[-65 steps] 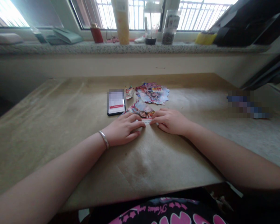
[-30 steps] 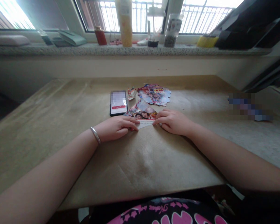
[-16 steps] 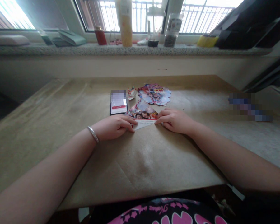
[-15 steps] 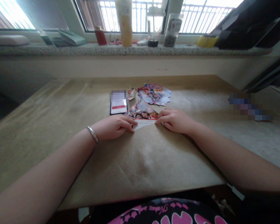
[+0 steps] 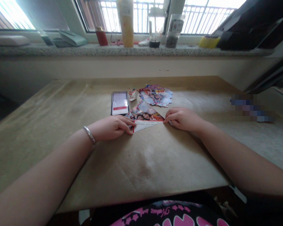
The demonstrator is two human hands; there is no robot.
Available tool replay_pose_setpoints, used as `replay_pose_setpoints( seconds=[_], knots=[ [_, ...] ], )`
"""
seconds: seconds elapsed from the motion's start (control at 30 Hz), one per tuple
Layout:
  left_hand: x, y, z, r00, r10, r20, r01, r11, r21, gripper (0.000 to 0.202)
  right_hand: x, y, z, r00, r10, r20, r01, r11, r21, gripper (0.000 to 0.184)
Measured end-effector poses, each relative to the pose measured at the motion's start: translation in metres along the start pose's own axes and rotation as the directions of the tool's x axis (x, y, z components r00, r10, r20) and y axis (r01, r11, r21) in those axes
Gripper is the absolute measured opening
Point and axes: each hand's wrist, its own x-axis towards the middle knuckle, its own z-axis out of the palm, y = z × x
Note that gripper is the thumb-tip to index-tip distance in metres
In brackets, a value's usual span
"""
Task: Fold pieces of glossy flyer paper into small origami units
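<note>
A printed leaflet (image 5: 149, 115), folded into a triangular shape with a white strip along its lower edge, lies flat on the table in front of me. My left hand (image 5: 112, 127), with a silver bangle at the wrist, has its fingers and thumb closed on the leaflet's left end. At the right corner, the fingertips of my right hand (image 5: 185, 120) are closed together on the paper. Just behind the leaflet is a fanned pile of similar printed sheets (image 5: 157, 96). A small folded paper piece (image 5: 133, 94) sits left of that pile.
A phone (image 5: 119, 110) with a lit screen lies beyond my left hand. The brownish table (image 5: 141, 169) reaches to the wall. Bottles, including a tall yellowish one (image 5: 128, 28), stand on the stone windowsill (image 5: 73, 50). A blurred-out object (image 5: 252, 108) lies far right.
My right hand has slid right along the leaflet's lower edge to its corner. My left hand has shifted slightly left, and more of the white strip shows.
</note>
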Motion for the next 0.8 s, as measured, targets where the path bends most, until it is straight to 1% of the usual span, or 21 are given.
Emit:
replay_pose_setpoints(
  seconds=[0.17,0.3,0.4,0.5,0.57,0.63,0.7,0.8],
  knots=[
    [-0.001,-0.001,-0.001,0.999,-0.032,0.022,0.033,0.999,-0.036,0.040,-0.002,0.007,-0.001,0.999,0.027,0.018,-0.027,1.000,0.013,0.033],
    [-0.002,-0.001,0.000,0.999,-0.052,0.014,0.053,0.997,-0.060,0.036,-0.004,0.011,-0.002,0.999,0.046,0.029,-0.045,0.999,-0.006,0.033],
    [-0.001,0.003,0.003,0.994,-0.103,-0.021,0.100,0.991,-0.085,0.032,-0.005,0.013,-0.003,0.999,0.049,0.022,-0.049,0.999,0.002,0.032],
    [0.003,0.011,0.006,0.986,-0.144,-0.086,0.138,0.988,-0.071,0.031,-0.006,0.015,-0.002,0.998,0.062,0.016,-0.062,0.998,0.021,0.030],
    [0.007,0.018,0.010,0.979,-0.156,-0.131,0.153,0.988,-0.029,0.027,-0.007,0.015,-0.001,0.994,0.106,0.006,-0.106,0.994,0.021,0.027],
    [0.010,0.024,0.013,0.974,-0.142,-0.177,0.148,0.989,0.023,0.022,-0.007,0.013,0.001,0.984,0.180,-0.019,-0.180,0.984,0.016,0.024],
    [0.012,0.028,0.017,0.971,-0.152,-0.182,0.169,0.982,0.084,0.024,-0.006,0.009,0.001,0.966,0.253,-0.048,-0.253,0.967,0.020,0.022],
    [0.013,0.028,0.021,0.973,-0.142,-0.182,0.169,0.975,0.144,0.024,-0.003,0.001,0.001,0.948,0.312,-0.065,-0.309,0.950,0.041,0.025]
  ],
)
